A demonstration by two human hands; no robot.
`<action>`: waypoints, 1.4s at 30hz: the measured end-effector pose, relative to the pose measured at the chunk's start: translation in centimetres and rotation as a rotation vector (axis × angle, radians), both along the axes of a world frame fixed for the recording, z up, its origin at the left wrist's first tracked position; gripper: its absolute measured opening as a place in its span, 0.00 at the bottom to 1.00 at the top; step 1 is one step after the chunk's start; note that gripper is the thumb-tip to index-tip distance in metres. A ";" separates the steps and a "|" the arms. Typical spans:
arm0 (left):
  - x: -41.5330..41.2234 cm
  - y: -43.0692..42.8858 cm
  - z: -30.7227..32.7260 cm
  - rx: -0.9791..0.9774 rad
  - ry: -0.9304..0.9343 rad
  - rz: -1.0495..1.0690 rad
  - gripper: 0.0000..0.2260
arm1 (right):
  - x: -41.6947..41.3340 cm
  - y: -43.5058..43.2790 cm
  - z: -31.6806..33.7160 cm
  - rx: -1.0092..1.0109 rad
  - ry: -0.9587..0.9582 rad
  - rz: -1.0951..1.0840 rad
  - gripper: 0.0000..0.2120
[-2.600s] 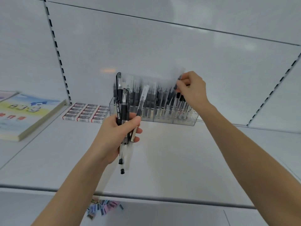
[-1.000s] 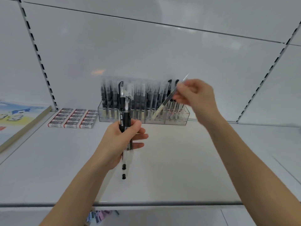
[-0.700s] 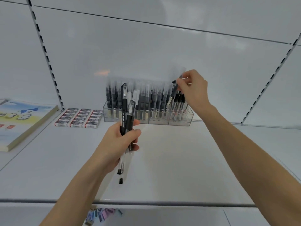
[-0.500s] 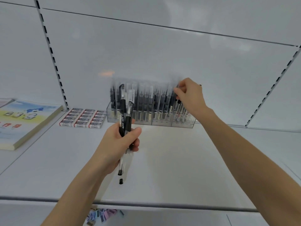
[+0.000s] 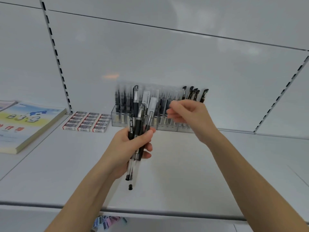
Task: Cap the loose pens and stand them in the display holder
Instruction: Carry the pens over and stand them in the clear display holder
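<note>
My left hand (image 5: 132, 149) grips a bundle of capped black and clear pens (image 5: 138, 124) upright above the white shelf. Behind it stands the clear display holder (image 5: 115, 120), filled with several upright pens; a few black-capped pens (image 5: 194, 94) lean at its right end. My right hand (image 5: 189, 115) hovers just in front of the holder, to the right of the bundle, fingers loosely curled and holding nothing. It hides part of the holder's right half.
Stacked boxes of erasers (image 5: 87, 122) lie left of the holder. A pile of notebooks (image 5: 25, 124) sits at the far left. The shelf front edge (image 5: 150, 210) runs below my arms. Slotted uprights (image 5: 56, 57) line the back wall.
My right hand stood a pen in the holder's right end, let go, and drew back toward the bundle. My left hand kept holding its pens.
</note>
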State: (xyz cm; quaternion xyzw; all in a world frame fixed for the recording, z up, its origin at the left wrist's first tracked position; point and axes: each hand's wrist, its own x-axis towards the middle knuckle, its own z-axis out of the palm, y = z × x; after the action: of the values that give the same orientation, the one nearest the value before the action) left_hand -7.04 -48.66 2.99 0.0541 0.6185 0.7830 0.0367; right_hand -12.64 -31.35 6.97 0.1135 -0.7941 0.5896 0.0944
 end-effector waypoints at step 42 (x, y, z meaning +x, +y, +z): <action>0.1 -1.8 -0.8 0.061 0.018 0.121 0.05 | -2.5 -1.6 0.5 -0.009 0.062 -0.104 0.08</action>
State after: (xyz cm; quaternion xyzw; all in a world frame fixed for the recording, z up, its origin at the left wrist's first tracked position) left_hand -6.90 -50.49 2.24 0.0246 0.5969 0.8017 -0.0178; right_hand -15.17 -32.91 7.43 0.0897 -0.7930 0.5837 0.1498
